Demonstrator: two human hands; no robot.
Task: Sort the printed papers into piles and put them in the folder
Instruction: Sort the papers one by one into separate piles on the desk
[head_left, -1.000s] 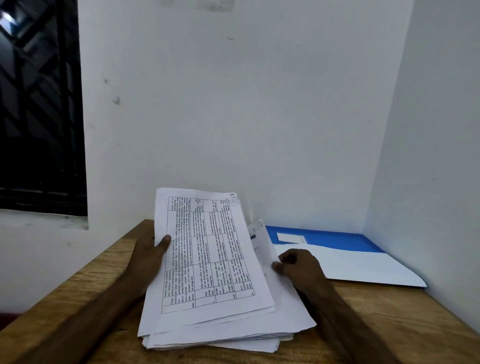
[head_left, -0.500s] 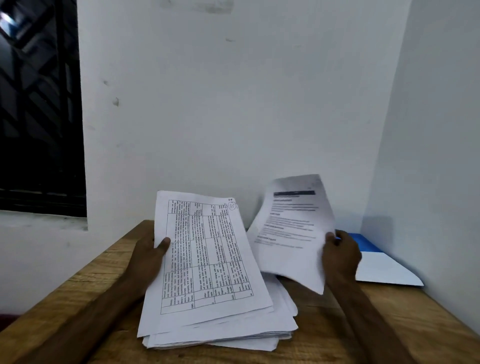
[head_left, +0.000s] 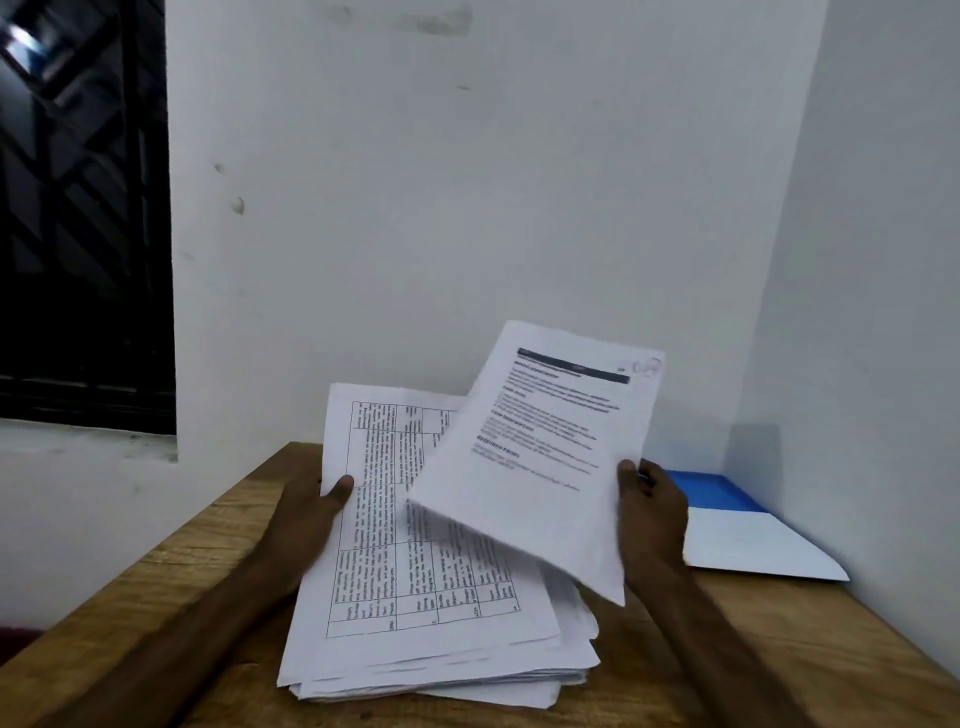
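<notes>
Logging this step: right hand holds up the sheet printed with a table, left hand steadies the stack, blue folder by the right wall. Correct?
One slip. The head view shows the right hand holding up a text sheet with a dark header bar; the table sheet tops the stack the left hand steadies. The blue folder is by the right wall.

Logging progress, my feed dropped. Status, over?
Left grip pinches top page of the pile. Right grip holds one sheet raised above it. Folder lies at right, path clear.
</notes>
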